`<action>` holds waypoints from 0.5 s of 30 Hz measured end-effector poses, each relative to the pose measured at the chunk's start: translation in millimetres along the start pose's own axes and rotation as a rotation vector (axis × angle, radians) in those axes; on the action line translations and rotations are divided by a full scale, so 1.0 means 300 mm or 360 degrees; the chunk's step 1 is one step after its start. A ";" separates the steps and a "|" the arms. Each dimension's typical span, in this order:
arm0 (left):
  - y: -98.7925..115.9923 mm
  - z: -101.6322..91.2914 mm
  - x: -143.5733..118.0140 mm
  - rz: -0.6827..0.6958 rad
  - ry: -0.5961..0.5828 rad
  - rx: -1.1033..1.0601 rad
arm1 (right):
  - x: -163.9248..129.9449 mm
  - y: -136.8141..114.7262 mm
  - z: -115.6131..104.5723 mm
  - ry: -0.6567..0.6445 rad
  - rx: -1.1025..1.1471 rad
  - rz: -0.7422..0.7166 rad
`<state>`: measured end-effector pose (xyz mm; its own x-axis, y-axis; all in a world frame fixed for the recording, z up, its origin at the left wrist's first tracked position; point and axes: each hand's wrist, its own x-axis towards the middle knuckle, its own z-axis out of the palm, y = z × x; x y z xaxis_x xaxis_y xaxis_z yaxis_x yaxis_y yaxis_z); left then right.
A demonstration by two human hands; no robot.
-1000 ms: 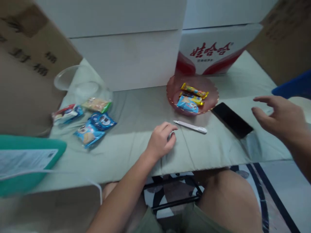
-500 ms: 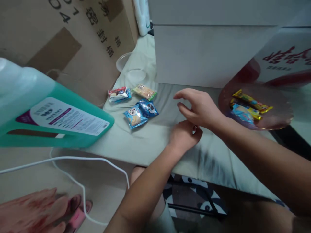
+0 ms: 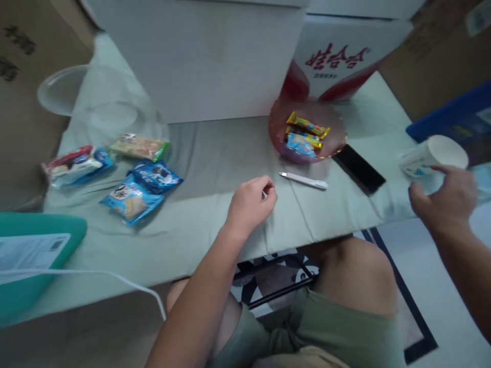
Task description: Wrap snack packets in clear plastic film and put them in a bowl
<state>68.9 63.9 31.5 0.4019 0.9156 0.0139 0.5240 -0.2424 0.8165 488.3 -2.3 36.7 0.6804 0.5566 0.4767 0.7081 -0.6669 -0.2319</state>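
My left hand (image 3: 250, 205) rests on the pale green table cloth (image 3: 199, 230) with its fingers curled; a small pale object (image 3: 264, 194) shows between thumb and forefinger. Just right of it lies a white pen-like tool (image 3: 303, 180). My right hand (image 3: 445, 202) hovers at the table's right edge with fingers apart, right under a white paper cup (image 3: 429, 156) that leans on its side; a fingertip seems to touch the cup. A pink plate (image 3: 276, 143) behind the tool holds a few snack packets (image 3: 305, 134). A black phone (image 3: 358, 167) lies beside the plate.
Several snack packets (image 3: 132, 197) lie at the left, with clear plastic bowls (image 3: 88, 102) behind them. A white box (image 3: 199, 56) and a red-and-white carton (image 3: 337, 51) stand at the back. A teal jug (image 3: 23, 255) with a white cable (image 3: 95, 275) is near left, a blue crate (image 3: 452, 117) at the right.
The view swung left and back. My right hand went across toward the left packets, then returned to the right edge by the paper cup. The left hand stayed curled on the cloth.
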 end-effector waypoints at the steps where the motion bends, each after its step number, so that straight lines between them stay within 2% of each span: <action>1: 0.011 0.021 0.004 0.0014 -0.0013 0.0021 | 0.038 0.042 0.010 0.0004 -0.0060 0.0032; 5: 0.038 0.085 0.028 0.0054 -0.0036 0.0088 | 0.181 0.131 0.038 -0.0114 -0.0300 0.0195; 9: 0.035 0.110 0.044 0.0089 -0.0041 0.0100 | 0.284 0.154 0.036 -0.0499 -0.0492 0.0269; 11: 0.028 0.104 0.048 0.0087 0.0002 0.0078 | 0.291 0.128 0.011 -0.0595 -0.0462 0.0203; 12: 0.023 0.095 0.049 0.0083 0.0041 0.0056 | 0.275 0.099 -0.009 -0.0566 -0.0405 0.0125; 14: 0.015 0.066 0.051 0.0073 0.0154 -0.0003 | 0.201 0.004 -0.064 -0.0413 -0.0225 -0.0134; 15: 0.010 0.047 0.051 0.0066 0.0233 -0.0041 | 0.144 -0.063 -0.097 -0.0279 -0.0102 -0.0336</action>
<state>87.2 72.6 25.9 0.3082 0.9424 0.1304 0.4893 -0.2745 0.8278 498.8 20.0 86.3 0.5455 0.7599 0.3536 0.8280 -0.5540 -0.0867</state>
